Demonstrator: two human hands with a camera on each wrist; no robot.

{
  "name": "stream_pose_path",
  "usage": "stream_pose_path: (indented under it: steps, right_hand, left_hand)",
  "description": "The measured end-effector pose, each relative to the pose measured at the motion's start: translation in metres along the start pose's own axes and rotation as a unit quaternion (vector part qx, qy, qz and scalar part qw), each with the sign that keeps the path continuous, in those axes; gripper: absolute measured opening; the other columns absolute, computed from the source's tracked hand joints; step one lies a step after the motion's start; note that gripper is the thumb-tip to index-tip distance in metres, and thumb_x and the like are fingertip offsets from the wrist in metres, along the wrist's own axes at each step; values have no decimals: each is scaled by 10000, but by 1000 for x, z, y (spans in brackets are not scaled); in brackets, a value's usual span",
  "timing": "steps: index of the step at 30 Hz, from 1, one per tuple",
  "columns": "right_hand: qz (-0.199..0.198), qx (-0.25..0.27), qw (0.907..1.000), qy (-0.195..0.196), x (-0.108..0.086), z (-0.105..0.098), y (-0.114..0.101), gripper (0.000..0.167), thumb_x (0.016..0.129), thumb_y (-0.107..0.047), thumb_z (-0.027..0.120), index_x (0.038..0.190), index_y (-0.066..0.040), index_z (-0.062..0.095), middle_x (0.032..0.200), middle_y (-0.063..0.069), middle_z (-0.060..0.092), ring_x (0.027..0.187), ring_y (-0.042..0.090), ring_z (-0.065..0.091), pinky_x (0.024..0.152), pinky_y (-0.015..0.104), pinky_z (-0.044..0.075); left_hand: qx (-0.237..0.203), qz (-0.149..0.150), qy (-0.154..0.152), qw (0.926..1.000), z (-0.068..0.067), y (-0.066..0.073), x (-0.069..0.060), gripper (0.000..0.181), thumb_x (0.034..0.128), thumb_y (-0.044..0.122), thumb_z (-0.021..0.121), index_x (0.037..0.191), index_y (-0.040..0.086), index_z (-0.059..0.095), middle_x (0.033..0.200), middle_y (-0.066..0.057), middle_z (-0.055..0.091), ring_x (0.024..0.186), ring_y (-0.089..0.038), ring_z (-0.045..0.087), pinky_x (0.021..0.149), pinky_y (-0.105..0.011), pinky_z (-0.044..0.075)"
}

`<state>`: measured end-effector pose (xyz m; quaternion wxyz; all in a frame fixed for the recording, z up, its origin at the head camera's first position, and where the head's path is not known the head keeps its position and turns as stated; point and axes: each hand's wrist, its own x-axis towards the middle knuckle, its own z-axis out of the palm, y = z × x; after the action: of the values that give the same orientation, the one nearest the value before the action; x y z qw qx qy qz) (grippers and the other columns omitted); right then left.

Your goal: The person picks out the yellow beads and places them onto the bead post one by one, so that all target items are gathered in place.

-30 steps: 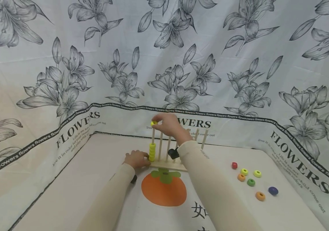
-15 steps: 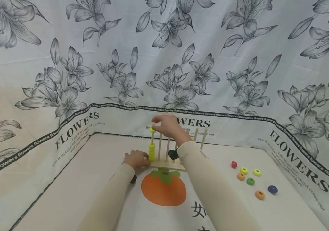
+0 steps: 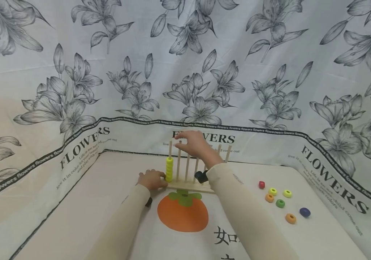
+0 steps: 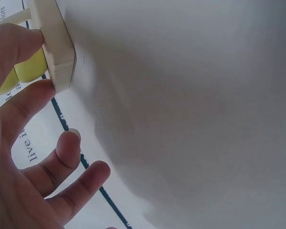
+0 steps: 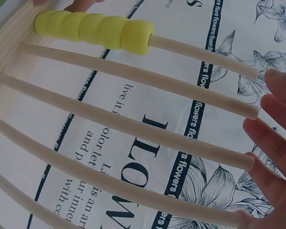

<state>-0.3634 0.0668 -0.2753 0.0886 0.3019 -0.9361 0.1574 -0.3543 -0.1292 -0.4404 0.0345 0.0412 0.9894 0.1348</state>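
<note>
A wooden bead rack [image 3: 192,186] with upright pegs stands on the table. Several yellow beads [image 3: 169,169] are stacked on its leftmost peg, down to the base. My left hand [image 3: 152,179] holds the left end of the base; in the left wrist view its thumb [image 4: 24,40] and index finger touch the wood, other fingers free. By the peg tops is my right hand [image 3: 195,145], holding nothing, thumb and fingers apart. The right wrist view shows bare pegs [image 5: 133,124] beside the yellow stack [image 5: 95,29], with the right fingertips near the peg ends.
Loose beads lie on the table at the right: a red bead [image 3: 261,185], two yellow ones, two orange ones, a green bead [image 3: 280,203] and a blue bead [image 3: 305,212]. A flower-printed cloth [image 3: 133,135] hangs behind. An orange persimmon print [image 3: 182,213] lies before the rack.
The right hand has let go of a yellow bead, which has slid down the leftmost peg onto the stack. That hand has drawn slightly right. The left hand stays at the base.
</note>
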Motion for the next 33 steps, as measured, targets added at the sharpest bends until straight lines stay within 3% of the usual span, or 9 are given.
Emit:
stream_pose_path:
  steps: [6,13,20,33]
  right_hand:
    - [-96,-125,9999,37,-9,-7,4,373,963,-351,574,1300,-193,613,1357,30,597,1300,271,506,1147,549,263]
    - [-402,-108,9976,562,-30,-10,17,329,947,-312,603,1238,-169,656,1261,45,649,1252,275,536,1093,509,363]
    - [-37,-97,9959,903,-54,-14,34,329,919,-306,649,1217,-168,664,1311,70,622,1407,330,366,1160,566,230]
    - [113,-260,9912,1291,-90,-17,71,338,889,-275,682,1196,-134,672,1289,120,631,1383,365,385,1131,626,228]
  left_hand:
    - [-47,44,-18,10000,1,-2,1,487,770,428,655,1227,258,671,1215,-104,642,1102,-350,544,974,-677,339]
    - [1,94,5,10000,4,-5,3,501,768,435,626,1239,265,662,1220,-106,639,1093,-350,543,968,-677,338]
    - [4,108,-31,9999,3,-3,1,504,766,427,621,1241,262,659,1213,-109,638,1085,-352,537,971,-680,334]
    - [-9,53,-43,10000,5,-3,4,523,761,409,612,1261,257,647,1221,-119,637,1092,-361,540,972,-686,329]
